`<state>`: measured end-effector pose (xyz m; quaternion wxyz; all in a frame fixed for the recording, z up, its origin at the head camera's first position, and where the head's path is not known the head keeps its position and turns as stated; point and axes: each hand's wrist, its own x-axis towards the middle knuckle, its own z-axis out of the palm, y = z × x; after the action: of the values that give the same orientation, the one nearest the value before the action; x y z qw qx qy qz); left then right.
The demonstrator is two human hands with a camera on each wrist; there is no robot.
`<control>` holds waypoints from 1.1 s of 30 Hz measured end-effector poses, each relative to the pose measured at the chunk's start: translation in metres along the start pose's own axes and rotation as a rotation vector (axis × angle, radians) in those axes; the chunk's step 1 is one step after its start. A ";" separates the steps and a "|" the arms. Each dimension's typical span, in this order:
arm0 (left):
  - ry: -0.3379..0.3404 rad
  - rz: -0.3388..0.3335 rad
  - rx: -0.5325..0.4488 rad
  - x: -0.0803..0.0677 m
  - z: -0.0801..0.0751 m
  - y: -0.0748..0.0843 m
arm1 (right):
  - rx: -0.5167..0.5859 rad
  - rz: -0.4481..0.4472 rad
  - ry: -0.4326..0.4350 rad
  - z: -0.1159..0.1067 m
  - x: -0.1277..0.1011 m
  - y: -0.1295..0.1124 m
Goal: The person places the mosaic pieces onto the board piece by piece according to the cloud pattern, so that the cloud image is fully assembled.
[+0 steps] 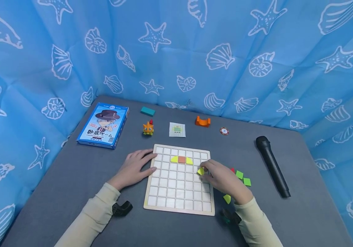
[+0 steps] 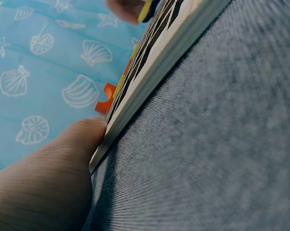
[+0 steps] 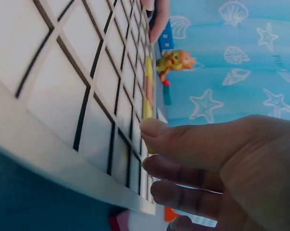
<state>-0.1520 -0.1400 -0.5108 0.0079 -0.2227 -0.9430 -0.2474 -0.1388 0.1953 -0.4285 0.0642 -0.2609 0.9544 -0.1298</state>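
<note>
A square wooden grid board (image 1: 176,193) with white cells lies on the table. In its upper rows sit a yellow piece (image 1: 174,159), an orange-brown square (image 1: 181,159) and another yellow piece (image 1: 189,161), side by side. My right hand (image 1: 223,176) pinches a yellow piece (image 1: 201,171) between thumb and fingers, just over the board's right side. At the board's left edge my left hand (image 1: 134,168) rests with fingers extended, the thumb touching the wooden rim (image 2: 130,103) in the left wrist view.
Loose green squares (image 1: 247,181), a yellow piece (image 1: 227,198) and a partly hidden red piece lie right of the board. Behind it stand a small orange figure (image 1: 148,128), a pattern card (image 1: 177,130) and an orange block (image 1: 202,121). A boxed game (image 1: 103,125) and microphone (image 1: 272,166) flank them.
</note>
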 end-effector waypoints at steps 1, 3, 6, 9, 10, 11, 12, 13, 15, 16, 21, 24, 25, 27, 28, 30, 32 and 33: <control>-0.006 -0.003 0.001 0.000 0.001 0.000 | 0.009 -0.001 -0.011 0.002 0.003 0.001; -0.012 -0.008 0.003 0.000 0.002 0.000 | 0.032 0.001 -0.031 0.004 0.008 0.002; -0.013 -0.009 -0.001 0.000 0.003 0.000 | 0.049 0.002 -0.048 0.006 0.013 0.004; -0.010 -0.011 -0.002 0.000 0.002 0.000 | 0.047 0.001 -0.047 0.007 0.016 0.005; -0.010 -0.011 0.000 0.000 0.002 0.000 | 0.049 0.004 -0.046 0.007 0.016 0.005; -0.009 -0.011 0.000 0.000 0.002 0.000 | 0.049 0.006 -0.045 0.007 0.016 0.005; -0.007 -0.011 0.002 0.000 0.002 -0.001 | 0.048 0.008 -0.046 0.007 0.017 0.005; -0.006 -0.011 0.004 0.000 0.002 -0.001 | 0.046 0.008 -0.045 0.007 0.017 0.005; -0.003 -0.011 0.004 0.000 0.002 -0.001 | 0.042 0.005 -0.043 0.006 0.017 0.004; -0.003 -0.012 0.004 0.000 0.001 -0.001 | 0.041 0.000 -0.041 0.006 0.017 0.004; -0.007 -0.014 0.004 0.000 0.001 -0.001 | 0.032 -0.050 -0.024 0.006 0.016 0.005; -0.010 -0.016 0.005 0.000 0.002 -0.001 | 0.032 -0.066 -0.020 0.007 0.016 0.005; -0.010 -0.015 0.004 0.000 0.002 -0.001 | 0.034 -0.066 -0.022 0.007 0.016 0.004; -0.008 -0.015 0.003 0.000 0.002 -0.001 | 0.035 -0.058 -0.027 0.008 0.017 0.003; -0.007 -0.014 0.002 0.000 0.002 -0.001 | 0.035 -0.052 -0.029 0.008 0.017 0.002; -0.005 -0.014 0.001 0.000 0.002 -0.001 | 0.036 -0.041 -0.030 0.009 0.017 0.002; -0.005 -0.015 -0.001 0.000 0.003 -0.002 | 0.041 -0.030 -0.028 0.009 0.018 0.001; -0.005 -0.015 0.000 0.000 0.003 -0.002 | 0.042 -0.025 -0.027 0.009 0.017 0.001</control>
<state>-0.1526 -0.1401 -0.5144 0.0035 -0.2161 -0.9446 -0.2469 -0.1523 0.1849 -0.4384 0.0808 -0.2730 0.9472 -0.1473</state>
